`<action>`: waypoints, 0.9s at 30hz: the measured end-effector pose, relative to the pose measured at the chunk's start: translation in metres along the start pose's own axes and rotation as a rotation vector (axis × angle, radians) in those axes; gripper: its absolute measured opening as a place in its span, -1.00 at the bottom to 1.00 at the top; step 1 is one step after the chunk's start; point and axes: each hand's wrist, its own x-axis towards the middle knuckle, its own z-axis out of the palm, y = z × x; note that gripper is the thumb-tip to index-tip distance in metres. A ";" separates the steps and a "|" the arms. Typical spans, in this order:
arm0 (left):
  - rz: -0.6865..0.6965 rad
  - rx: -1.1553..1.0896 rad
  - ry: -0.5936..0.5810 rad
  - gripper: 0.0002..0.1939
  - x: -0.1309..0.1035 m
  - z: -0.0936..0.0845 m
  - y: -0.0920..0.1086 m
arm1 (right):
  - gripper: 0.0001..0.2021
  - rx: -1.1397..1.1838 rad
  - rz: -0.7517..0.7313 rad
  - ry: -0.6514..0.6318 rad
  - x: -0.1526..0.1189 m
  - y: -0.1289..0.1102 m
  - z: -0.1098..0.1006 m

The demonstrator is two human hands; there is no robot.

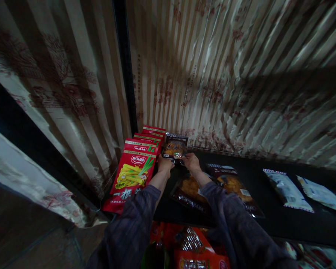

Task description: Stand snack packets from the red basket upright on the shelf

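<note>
Both my hands grip a small dark brown snack bag [176, 145] near the back of the black shelf [168, 210]. My left hand [165, 164] has its lower left corner and my right hand [191, 162] its lower right corner. The bag leans back with its printed front towards me. Just left of it, several red snack bags [134, 172] stand overlapped in a slanting row. Under my right forearm lies another brown bag [190, 190], partly hidden by the sleeve. A similar brown bag [232, 183] rests to its right.
Two pale snack bags [288, 190] [323, 193] lie further right on the shelf. Below the front edge are orange-red packets [196, 250]. A black upright post [125, 67] rises behind the red bags, and patterned sheeting [212, 74] covers the back and left side.
</note>
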 end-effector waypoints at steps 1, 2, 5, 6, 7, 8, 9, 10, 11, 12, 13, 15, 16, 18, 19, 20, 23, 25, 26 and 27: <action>0.000 0.011 -0.005 -0.47 0.000 -0.001 0.001 | -0.79 -0.025 0.013 0.002 -0.001 -0.002 -0.001; 0.001 0.024 -0.013 -0.46 0.000 -0.002 0.001 | -0.79 -0.045 0.021 0.004 -0.002 -0.005 -0.002; 0.023 0.058 -0.049 -0.44 0.002 -0.004 0.000 | -0.78 -0.083 0.027 0.002 -0.004 -0.010 -0.002; 0.034 0.068 -0.060 -0.43 0.003 -0.005 -0.001 | -0.77 -0.091 0.033 -0.002 -0.004 -0.012 -0.002; 0.044 0.080 -0.070 -0.43 0.004 -0.005 -0.003 | -0.77 -0.097 0.036 -0.005 -0.005 -0.013 -0.002; 0.053 0.092 -0.079 -0.43 0.004 -0.006 -0.004 | -0.76 -0.103 0.036 -0.008 -0.005 -0.014 -0.002; 0.060 0.104 -0.085 -0.43 0.004 -0.006 -0.005 | -0.76 -0.114 0.034 -0.010 -0.006 -0.015 -0.003; 0.067 0.116 -0.089 -0.44 0.004 -0.006 -0.006 | -0.76 -0.129 0.028 -0.012 -0.007 -0.017 -0.003; 0.070 0.128 -0.092 -0.45 0.003 -0.005 -0.006 | -0.76 -0.147 0.024 -0.016 -0.008 -0.019 -0.004; 0.069 0.140 -0.092 -0.46 0.002 -0.005 -0.007 | -0.76 -0.166 0.019 -0.022 -0.009 -0.021 -0.005; 0.061 0.150 -0.092 -0.47 0.002 -0.005 -0.006 | -0.76 -0.185 0.017 -0.027 -0.010 -0.024 -0.006; 0.041 0.159 -0.093 -0.50 0.000 -0.005 -0.005 | -0.72 -0.218 0.026 -0.031 -0.014 -0.030 -0.008; 0.032 0.161 -0.092 -0.53 -0.001 -0.005 -0.004 | -0.70 -0.232 0.035 -0.032 -0.015 -0.033 -0.009; 0.028 0.163 -0.087 -0.58 -0.002 -0.005 -0.003 | -0.65 -0.259 0.035 -0.035 -0.019 -0.039 -0.010; 0.034 0.165 -0.085 -0.61 -0.002 -0.005 -0.002 | -0.63 -0.271 0.024 -0.036 -0.021 -0.041 -0.011; 0.045 0.167 -0.084 -0.63 -0.002 -0.005 -0.003 | -0.62 -0.284 0.006 -0.036 -0.023 -0.044 -0.011; 0.083 0.159 -0.103 -0.67 0.000 -0.005 -0.005 | -0.59 -0.339 -0.061 -0.029 -0.029 -0.047 -0.010; 0.100 0.146 -0.116 -0.68 0.002 -0.005 -0.007 | -0.60 -0.372 -0.088 -0.035 -0.032 -0.048 -0.009; 0.105 0.141 -0.118 -0.69 0.002 -0.005 -0.008 | -0.62 -0.384 -0.094 -0.040 -0.033 -0.048 -0.009; 0.108 0.139 -0.117 -0.69 0.003 -0.004 -0.008 | -0.63 -0.393 -0.097 -0.046 -0.034 -0.048 -0.009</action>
